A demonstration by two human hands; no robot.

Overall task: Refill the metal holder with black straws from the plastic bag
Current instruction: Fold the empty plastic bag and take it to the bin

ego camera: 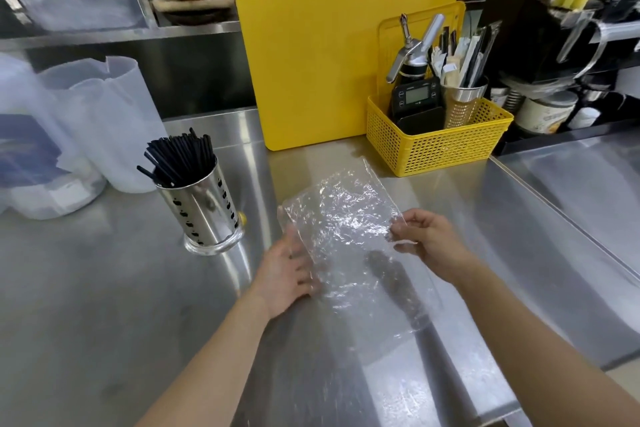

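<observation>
We find the bag (343,229) clear and crumpled, held over the counter (104,288) — right hand (429,243) pinching its right edge, left hand (287,270) gripping its left edge. The holder (204,208) stands upright to the left, apart from the bag, packed with straws (180,159).

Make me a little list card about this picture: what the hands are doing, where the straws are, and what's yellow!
Left hand: holds the left edge of the clear crinkly plastic bag
Right hand: pinches the bag's right edge
Bag: looks empty, no straws seen inside
Thin black straws: standing in the shiny metal holder with holes
Yellow things: flat cutting board, plastic mesh basket
Surface: steel counter
</observation>
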